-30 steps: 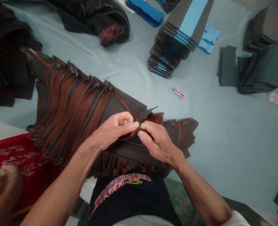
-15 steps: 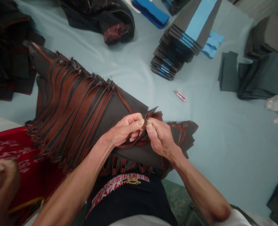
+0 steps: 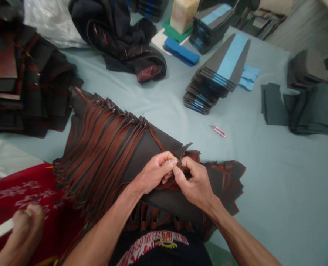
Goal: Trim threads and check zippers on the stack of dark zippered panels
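A long overlapping row of dark grey pieces with brown straps [image 3: 102,144] lies across the table edge in front of me. Over its right part, my left hand [image 3: 161,170] pinches a brown strap, thumb against curled fingers. Close against it, my right hand [image 3: 194,177] is also closed on the strap at its end, beside a dark pointed corner. The fingertips hide the exact spot they grip. Small pink-handled thread snips [image 3: 218,130] lie on the cloth beyond my right hand.
At lower left another person's hand [image 3: 27,225] holds a white strip above a red cloth [image 3: 11,188]. Dark pieces [image 3: 33,92] are heaped at far left. Stacks with light-blue bands [image 3: 216,74] stand at the back, dark green folded fabric [image 3: 313,107] at right.
My view has tilted up, so everything sits lower in the picture. My right thumb and fingers have shifted against the left fingertips. The other person's hand now shows a white strip.
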The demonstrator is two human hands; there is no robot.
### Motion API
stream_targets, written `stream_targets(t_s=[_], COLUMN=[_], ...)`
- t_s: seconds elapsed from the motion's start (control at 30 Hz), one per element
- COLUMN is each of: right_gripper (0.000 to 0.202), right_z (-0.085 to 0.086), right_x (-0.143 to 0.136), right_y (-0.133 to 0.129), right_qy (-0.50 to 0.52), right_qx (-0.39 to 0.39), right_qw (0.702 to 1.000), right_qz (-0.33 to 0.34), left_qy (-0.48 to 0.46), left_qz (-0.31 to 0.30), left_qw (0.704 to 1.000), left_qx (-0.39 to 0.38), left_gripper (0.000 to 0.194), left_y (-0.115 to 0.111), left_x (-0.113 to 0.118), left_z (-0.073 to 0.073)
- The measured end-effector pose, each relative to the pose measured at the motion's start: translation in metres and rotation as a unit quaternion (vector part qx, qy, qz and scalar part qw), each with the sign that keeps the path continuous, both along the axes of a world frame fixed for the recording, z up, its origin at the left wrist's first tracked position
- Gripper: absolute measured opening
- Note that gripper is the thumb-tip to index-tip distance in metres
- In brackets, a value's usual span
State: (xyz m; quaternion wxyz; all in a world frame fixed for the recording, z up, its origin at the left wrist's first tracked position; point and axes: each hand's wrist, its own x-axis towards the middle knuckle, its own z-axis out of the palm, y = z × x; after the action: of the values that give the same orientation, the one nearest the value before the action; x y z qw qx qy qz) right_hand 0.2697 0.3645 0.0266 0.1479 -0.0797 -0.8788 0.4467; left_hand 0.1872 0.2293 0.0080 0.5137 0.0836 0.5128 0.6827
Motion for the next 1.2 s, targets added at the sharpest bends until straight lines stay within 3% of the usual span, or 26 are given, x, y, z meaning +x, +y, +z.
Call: stream_targets(t_s=[0.1, 0.17, 0.2, 0.27, 0.3, 0.37, 0.47, 0.57, 0.63, 0.7, 0.8, 0.9, 0.97, 1.07, 1.2], right_gripper=[0.032, 0.034, 0.035, 0.037, 0.037, 0.036, 0.027, 0.018, 0.019, 0.02, 0.018, 0.011, 0.027, 0.041, 0.045], right_z=[-0.005, -0.007, -0.008, -0.009, -0.009, -0.011, -0.013, -0.013, -0.01, -0.006, 0.001, 0.003, -0.002, -0.014, -0.028], right_x=[-0.002, -0.002, -0.002, -0.001, 0.0, 0.0, -0.003, -0.009, -0.014, -0.019, -0.027, -0.038, -0.046, -0.059, -0.068], right_y=[0.0, 0.002, 0.002, 0.003, 0.002, 0.001, -0.002, 0.002, 0.009, 0.016, 0.025, 0.03, 0.03, 0.027, 0.014], right_qy=[0.028, 0.029, 0.024, 0.008, 0.002, 0.007, 0.061, 0.12, 0.141, 0.121, -0.029, -0.222, -0.308, -0.374, -0.376], right_qx=[0.042, 0.049, 0.05, 0.046, 0.043, 0.046, 0.108, 0.195, 0.196, 0.145, 0.019, -0.14, -0.206, -0.183, -0.112], right_qw=[0.999, 0.998, 0.998, 0.998, 0.998, 0.998, 0.99, 0.971, 0.97, 0.978, 0.982, 0.949, 0.915, 0.895, 0.911], right_qz=[-0.012, -0.029, -0.039, -0.052, -0.054, -0.052, -0.066, -0.062, -0.002, 0.087, 0.183, 0.175, 0.16, 0.159, 0.129], left_qy=[0.079, 0.218, 0.305, 0.469, 0.53, 0.604, 0.648, 0.654, 0.647, 0.64, 0.633, 0.626, 0.62, 0.597, 0.521], left_qz=[0.008, 0.044, 0.078, 0.139, 0.152, 0.13, 0.06, 0.037, 0.042, 0.045, 0.04, 0.046, 0.056, 0.073, 0.107], left_qw=[0.995, 0.965, 0.931, 0.827, 0.774, 0.7, 0.639, 0.592, 0.585, 0.596, 0.609, 0.612, 0.615, 0.628, 0.664], left_qx=[-0.053, -0.136, -0.187, -0.278, -0.312, -0.357, -0.41, -0.47, -0.487, -0.483, -0.476, -0.482, -0.485, -0.494, -0.525], left_gripper=[0.044, 0.034, 0.027, 0.014, 0.01, 0.016, 0.019, 0.018, 0.019, 0.02, 0.023, 0.029, 0.031, 0.031, 0.032], left_y=[0.0, -0.005, -0.01, -0.022, -0.028, -0.039, -0.045, -0.039, -0.034, -0.031, -0.029, -0.03, -0.029, -0.025, -0.015], left_x=[0.0, -0.006, -0.011, -0.024, -0.031, -0.043, -0.053, -0.052, -0.05, -0.049, -0.05, -0.051, -0.05, -0.048, -0.048], left_z=[0.006, 0.009, 0.008, 0.003, -0.001, -0.012, -0.024, -0.027, -0.025, -0.023, -0.023, -0.028, -0.031, -0.032, -0.025])
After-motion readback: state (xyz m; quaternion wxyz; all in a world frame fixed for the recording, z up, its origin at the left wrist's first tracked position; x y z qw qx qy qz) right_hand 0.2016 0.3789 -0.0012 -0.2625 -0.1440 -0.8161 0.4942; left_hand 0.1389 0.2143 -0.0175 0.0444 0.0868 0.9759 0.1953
